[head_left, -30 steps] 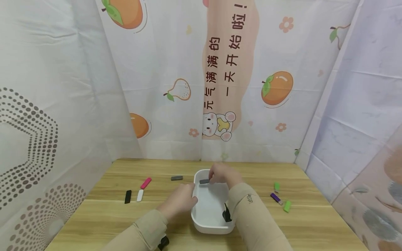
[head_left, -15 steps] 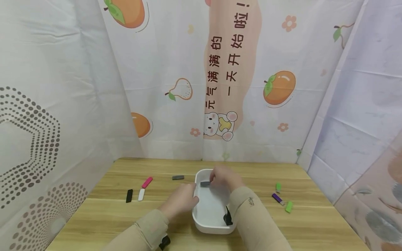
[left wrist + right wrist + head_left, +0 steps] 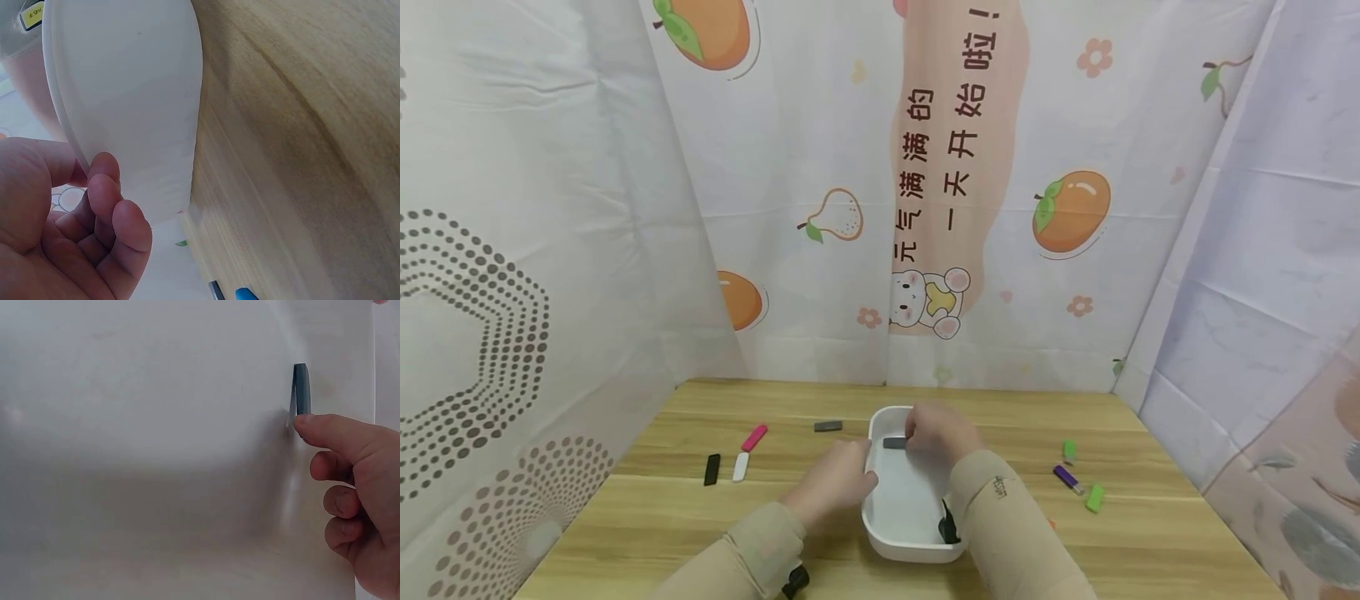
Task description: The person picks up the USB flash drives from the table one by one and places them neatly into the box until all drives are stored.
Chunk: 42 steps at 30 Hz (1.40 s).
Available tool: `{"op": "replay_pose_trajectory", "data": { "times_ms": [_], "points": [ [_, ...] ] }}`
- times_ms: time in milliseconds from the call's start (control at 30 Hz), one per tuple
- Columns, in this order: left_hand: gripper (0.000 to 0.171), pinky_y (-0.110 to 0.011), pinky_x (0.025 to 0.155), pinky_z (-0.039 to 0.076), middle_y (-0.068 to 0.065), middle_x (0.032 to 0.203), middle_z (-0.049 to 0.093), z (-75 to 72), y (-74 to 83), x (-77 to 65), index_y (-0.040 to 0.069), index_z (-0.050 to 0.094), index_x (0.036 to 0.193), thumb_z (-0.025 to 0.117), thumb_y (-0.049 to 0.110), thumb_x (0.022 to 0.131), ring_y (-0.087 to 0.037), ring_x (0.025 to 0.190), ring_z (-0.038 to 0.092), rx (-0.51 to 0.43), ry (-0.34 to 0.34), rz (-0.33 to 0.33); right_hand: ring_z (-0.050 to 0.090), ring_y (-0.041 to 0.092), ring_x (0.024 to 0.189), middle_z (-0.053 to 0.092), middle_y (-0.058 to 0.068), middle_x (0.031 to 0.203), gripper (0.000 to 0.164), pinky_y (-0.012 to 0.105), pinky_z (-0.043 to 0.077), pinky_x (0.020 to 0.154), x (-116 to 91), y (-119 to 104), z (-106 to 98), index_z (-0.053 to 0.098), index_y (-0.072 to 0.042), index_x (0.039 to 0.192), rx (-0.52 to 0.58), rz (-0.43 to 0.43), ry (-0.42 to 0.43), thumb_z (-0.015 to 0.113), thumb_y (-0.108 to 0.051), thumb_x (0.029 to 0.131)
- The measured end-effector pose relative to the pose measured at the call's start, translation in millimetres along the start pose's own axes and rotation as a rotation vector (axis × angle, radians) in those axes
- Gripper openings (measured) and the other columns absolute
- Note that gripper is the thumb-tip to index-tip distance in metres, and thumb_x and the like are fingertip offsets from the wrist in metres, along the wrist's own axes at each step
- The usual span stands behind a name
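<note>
A white box (image 3: 913,552) stands on the table, and my left hand (image 3: 835,477) grips its left rim; in the left wrist view the fingers (image 3: 131,226) curl against the outer wall. My right hand (image 3: 942,432) reaches into the far end of the box and pinches one end of a small dark grey flash drive (image 3: 894,443). In the right wrist view the thumb lies on the lower end of the flash drive (image 3: 302,387), which is close to the box's wall. The other fingers are curled below it.
Left of the box lie small sticks: grey (image 3: 828,426), pink (image 3: 755,438), white (image 3: 741,467) and black (image 3: 712,469). On the right are a purple flash drive (image 3: 1067,479) and two green ones (image 3: 1094,498). An orange bit (image 3: 1052,523) shows beside the right sleeve. Curtains hang behind.
The right hand and the grey flash drive have moved slightly down and nearer within the box. The left hand stays on the rim. The head view has shifted slightly.
</note>
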<state>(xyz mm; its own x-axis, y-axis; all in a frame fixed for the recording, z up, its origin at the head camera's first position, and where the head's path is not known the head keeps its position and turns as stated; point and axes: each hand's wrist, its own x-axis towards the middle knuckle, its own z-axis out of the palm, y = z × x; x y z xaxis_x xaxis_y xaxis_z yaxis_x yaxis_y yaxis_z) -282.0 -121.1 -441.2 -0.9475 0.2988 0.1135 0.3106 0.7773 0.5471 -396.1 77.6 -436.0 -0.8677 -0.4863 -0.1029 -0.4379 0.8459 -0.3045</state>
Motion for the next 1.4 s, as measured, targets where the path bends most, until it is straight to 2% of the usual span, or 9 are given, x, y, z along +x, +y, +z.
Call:
{"op": "replay_pose_trajectory", "data": {
  "times_ms": [333,667,1000,1100,1267,1400],
  "points": [
    [0.034,-0.033,0.065,0.053,-0.009,0.093,0.068,-0.7,1.8,0.1,-0.006,0.064,0.119,0.066,0.009,0.089,-0.015,0.073,0.058,0.011,-0.002,-0.009,0.060,0.014,0.073,0.065,-0.008,0.078,0.008,0.035,0.054,0.073,2,3,4,0.076,-0.020,0.081,-0.018,0.017,0.005,0.081,-0.013,0.083],
    [0.032,-0.031,0.063,0.053,-0.006,0.092,0.067,-0.4,3.4,-0.9,-0.004,0.065,0.118,0.065,0.008,0.088,-0.014,0.072,0.058,-0.012,-0.003,-0.013,0.059,0.013,0.070,0.063,-0.008,0.076,0.005,0.034,0.052,0.068,3,3,7,0.077,-0.017,0.082,-0.064,0.008,0.002,0.079,-0.013,0.083],
    [0.032,-0.031,0.063,0.053,-0.006,0.091,0.067,-0.8,4.4,-2.4,-0.005,0.065,0.119,0.066,0.008,0.090,-0.014,0.072,0.058,-0.022,0.000,-0.016,0.060,0.014,0.070,0.064,-0.007,0.078,0.007,0.034,0.053,0.068,1,1,8,0.077,-0.019,0.082,-0.025,0.026,0.020,0.080,-0.013,0.082],
    [0.032,-0.031,0.063,0.053,-0.007,0.091,0.068,-0.3,4.2,-2.6,-0.005,0.065,0.118,0.066,0.009,0.090,-0.013,0.071,0.059,-0.010,0.006,-0.011,0.061,0.015,0.073,0.066,-0.006,0.082,0.008,0.036,0.054,0.070,0,0,5,0.077,-0.018,0.086,-0.001,0.037,0.014,0.080,-0.012,0.081],
    [0.027,-0.031,0.063,0.052,-0.005,0.088,0.066,0.8,3.3,-1.8,-0.003,0.066,0.114,0.066,0.008,0.089,-0.014,0.071,0.058,0.003,0.012,-0.003,0.061,0.018,0.084,0.069,-0.002,0.094,0.016,0.041,0.054,0.082,-1,-2,-4,0.078,-0.014,0.097,0.007,0.042,0.011,0.079,-0.011,0.081],
    [0.031,-0.032,0.065,0.054,-0.009,0.092,0.068,1.2,3.3,-1.6,-0.005,0.065,0.116,0.066,0.008,0.088,-0.015,0.073,0.058,-0.003,0.011,-0.003,0.063,0.020,0.089,0.071,0.002,0.099,0.021,0.044,0.053,0.087,-3,-5,-13,0.078,-0.010,0.103,0.024,0.024,0.013,0.081,-0.014,0.083]
  ]
}}
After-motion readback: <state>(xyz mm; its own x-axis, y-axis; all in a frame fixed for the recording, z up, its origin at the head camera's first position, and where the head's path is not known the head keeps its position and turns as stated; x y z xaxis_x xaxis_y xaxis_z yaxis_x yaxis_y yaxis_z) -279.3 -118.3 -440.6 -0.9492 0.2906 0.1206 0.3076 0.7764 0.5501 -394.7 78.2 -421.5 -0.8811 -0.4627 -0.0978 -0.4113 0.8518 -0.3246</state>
